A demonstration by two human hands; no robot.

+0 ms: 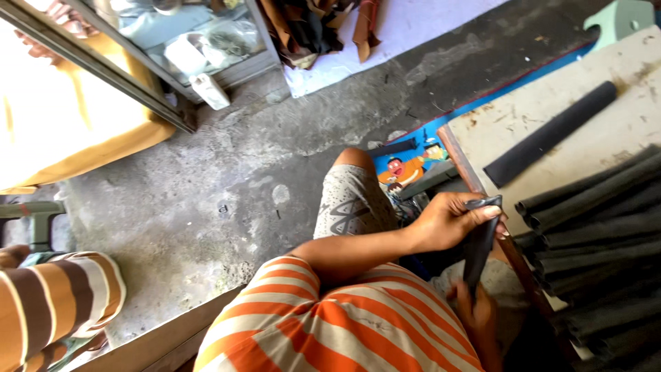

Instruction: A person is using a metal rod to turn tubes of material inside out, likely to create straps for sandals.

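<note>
My left hand [447, 222] reaches across my lap and pinches the top end of a flat black strip [478, 249]. My right hand [476, 311] grips the strip's lower end, close to my orange-and-white striped shirt [344, 324]. The strip stands nearly upright between the two hands, right beside the edge of a low wooden table [551, 103]. My right hand is partly hidden behind the strip and my shirt. My bent knee [352, 165] points away over the concrete floor.
On the table lie a single black foam tube [551, 134] and a stack of several more [599, 227]. A blue cartoon-printed mat [413, 169] is under the table. Another person's brown-striped sleeve [55, 303] is at the left. A glass cabinet [186, 41] and brown leather scraps [310, 27] are at the back.
</note>
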